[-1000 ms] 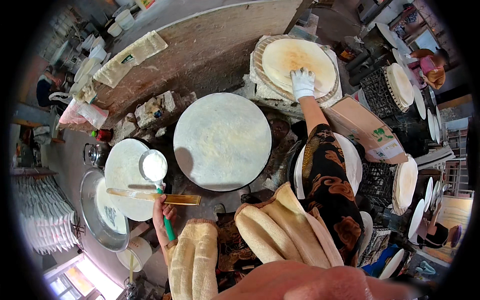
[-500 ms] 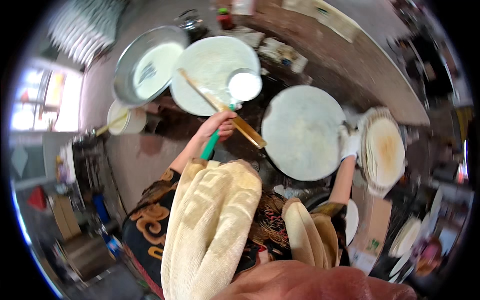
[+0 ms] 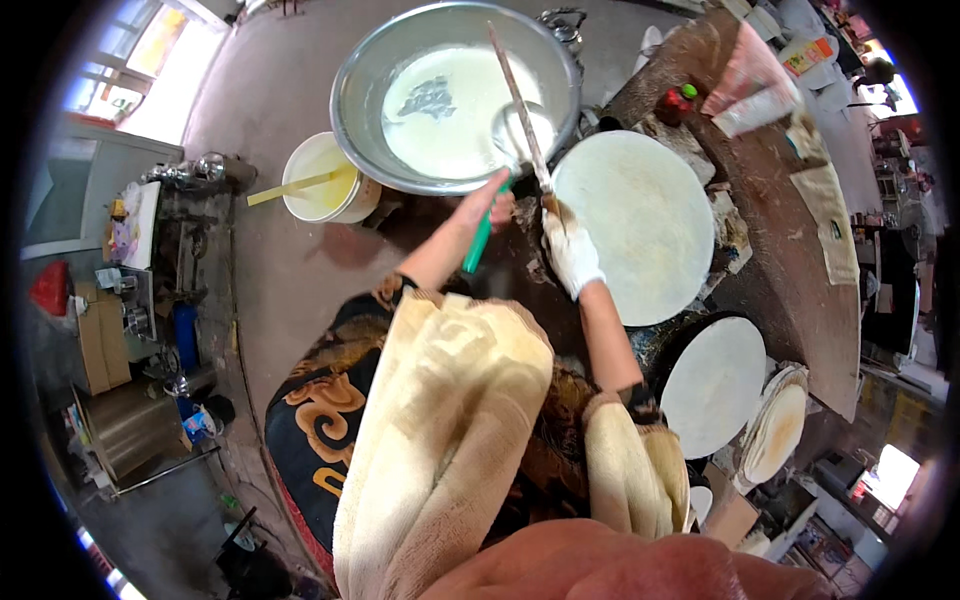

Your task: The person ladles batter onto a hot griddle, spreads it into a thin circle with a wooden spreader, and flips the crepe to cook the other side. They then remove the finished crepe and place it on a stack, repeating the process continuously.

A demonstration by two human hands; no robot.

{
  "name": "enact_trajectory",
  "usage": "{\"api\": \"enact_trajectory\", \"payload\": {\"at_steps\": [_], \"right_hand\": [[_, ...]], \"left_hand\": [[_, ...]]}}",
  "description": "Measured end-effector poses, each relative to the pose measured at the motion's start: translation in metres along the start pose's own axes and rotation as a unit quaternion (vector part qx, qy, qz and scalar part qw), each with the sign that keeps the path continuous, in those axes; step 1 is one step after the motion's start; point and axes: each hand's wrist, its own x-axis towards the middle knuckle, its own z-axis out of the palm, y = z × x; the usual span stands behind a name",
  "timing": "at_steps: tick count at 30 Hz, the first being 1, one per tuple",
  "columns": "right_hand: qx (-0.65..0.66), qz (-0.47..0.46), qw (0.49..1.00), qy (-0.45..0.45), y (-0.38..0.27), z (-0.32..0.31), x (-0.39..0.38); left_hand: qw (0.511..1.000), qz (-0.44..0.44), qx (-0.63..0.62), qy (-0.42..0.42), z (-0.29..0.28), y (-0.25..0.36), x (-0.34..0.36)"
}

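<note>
right hand [image 3: 573,255]: white glove [image 3: 578,262] | left hand [image 3: 487,205]: bare | sleeves [image 3: 345,335]: black (brown scroll print) | front: cream cloth [image 3: 450,420]

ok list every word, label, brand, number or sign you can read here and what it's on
None can be read.
White bucket: faint mark on its side, too small to read.
Pale cloth at right: small dark mark, too blurred.
Orange-and-yellow package, upper right: any print is too small.

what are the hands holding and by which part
Left hand: the ladle, by its green handle. Gloved right hand: the wooden stick, by its near end.
</note>
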Motion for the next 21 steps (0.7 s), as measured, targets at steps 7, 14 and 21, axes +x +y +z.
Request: {"api": "enact_trajectory", "payload": {"at_steps": [7, 14, 21], "right_hand": [[-0.350, 0.168, 0.921, -0.028, -0.074, 0.039, 0.154], [-0.332, 0.160, 0.913, -0.176, -0.053, 0.074, 0.138], [-0.166, 0.157, 0.969, -0.098, -0.066, 0.068, 0.149]], "left_hand": [[0.926, 0.048, 0.148, 0.345, -0.161, 0.149, 0.057], [0.869, 0.033, 0.239, 0.432, -0.215, 0.155, 0.085], [0.942, -0.002, 0.143, 0.302, -0.202, 0.190, 0.070]]}}
